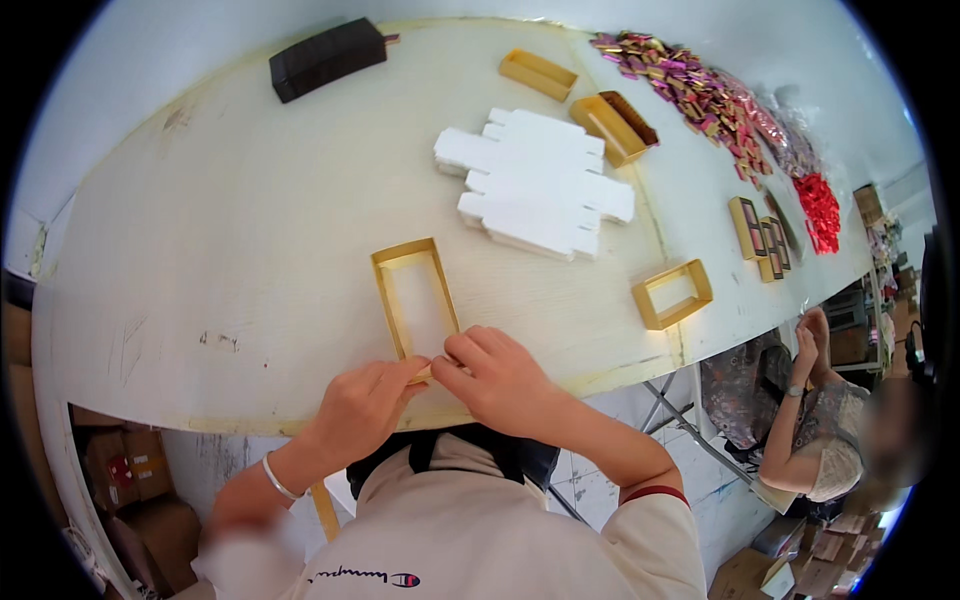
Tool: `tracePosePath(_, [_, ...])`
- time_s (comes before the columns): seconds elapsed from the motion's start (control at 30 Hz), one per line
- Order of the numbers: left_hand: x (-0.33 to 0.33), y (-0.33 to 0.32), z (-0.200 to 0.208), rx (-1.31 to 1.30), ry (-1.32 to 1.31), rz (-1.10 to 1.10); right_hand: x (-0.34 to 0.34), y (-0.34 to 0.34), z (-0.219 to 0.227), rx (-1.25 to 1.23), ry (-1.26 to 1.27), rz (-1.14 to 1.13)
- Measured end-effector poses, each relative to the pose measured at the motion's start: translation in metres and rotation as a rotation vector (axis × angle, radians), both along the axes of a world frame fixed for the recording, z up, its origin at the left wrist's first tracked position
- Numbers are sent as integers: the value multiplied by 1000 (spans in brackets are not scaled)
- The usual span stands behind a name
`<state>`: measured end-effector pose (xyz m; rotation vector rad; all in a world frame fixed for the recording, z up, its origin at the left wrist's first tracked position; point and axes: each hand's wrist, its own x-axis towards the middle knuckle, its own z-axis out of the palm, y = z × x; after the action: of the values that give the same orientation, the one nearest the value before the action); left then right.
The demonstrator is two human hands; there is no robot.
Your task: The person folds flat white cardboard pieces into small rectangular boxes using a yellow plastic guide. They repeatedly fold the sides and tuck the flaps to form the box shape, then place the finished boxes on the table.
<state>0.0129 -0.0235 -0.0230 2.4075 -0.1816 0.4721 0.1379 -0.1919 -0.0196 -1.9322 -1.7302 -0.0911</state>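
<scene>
A rectangular gold cardboard box frame (389, 305) lies on the table in front of me, its short near end at my fingers. My left hand (364, 403) is closed, thumb and fingertips pinched at the near left corner. Beside it, my right hand (494, 376) curls its fingers onto the near right corner, touching or almost touching the left fingertips. Both hands cover most of that near edge, so the exact fold between them is hidden. Flat white die-cut cardboard blanks (540, 180) are stacked just beyond the frame.
Right of the stack sits another gold frame (672, 294). Farther off are gold boxes (540, 74), a dark long box (328, 60), a heap of small wrapped pieces (690, 90), red shredded filler (818, 212) and small filled boxes (747, 228). A person (815, 430) sits at the right.
</scene>
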Motion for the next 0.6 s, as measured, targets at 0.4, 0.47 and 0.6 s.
tracePosePath(0.4, [-12,-12,-32,-250,15,265,266,-66,84,37,-21,-539])
tracePosePath(0.47, [-9,-14,-27,-259,23,299,287,-28,71,32,57,-456])
tracePosePath(0.6, [-7,-10,-30,-211,-6,234,324,45,47,-144,-13,-360])
